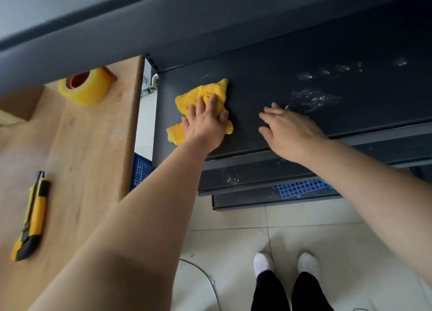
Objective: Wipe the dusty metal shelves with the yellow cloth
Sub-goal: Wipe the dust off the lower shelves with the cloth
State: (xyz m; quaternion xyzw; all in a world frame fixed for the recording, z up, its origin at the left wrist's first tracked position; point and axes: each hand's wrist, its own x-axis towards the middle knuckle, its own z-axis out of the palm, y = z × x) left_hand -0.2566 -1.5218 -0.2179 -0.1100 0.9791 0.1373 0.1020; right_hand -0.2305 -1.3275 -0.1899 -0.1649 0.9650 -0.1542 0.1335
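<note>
The left grip [205, 121] is laid flat with fingers released and spread, and the yellow cloth [210, 92] is pressed under it onto the dark metal shelf [257, 81], near the shelf's left end at centre frame. The right grip [289, 130] is held unclenched, palm down, just right of the cloth, grasping nothing. White dust patches [313, 98] are seen further right. On the wooden worktop [88, 151] at left, a yellow tape roll [86, 87] and a utility knife [32, 214] are laid well apart.
</note>
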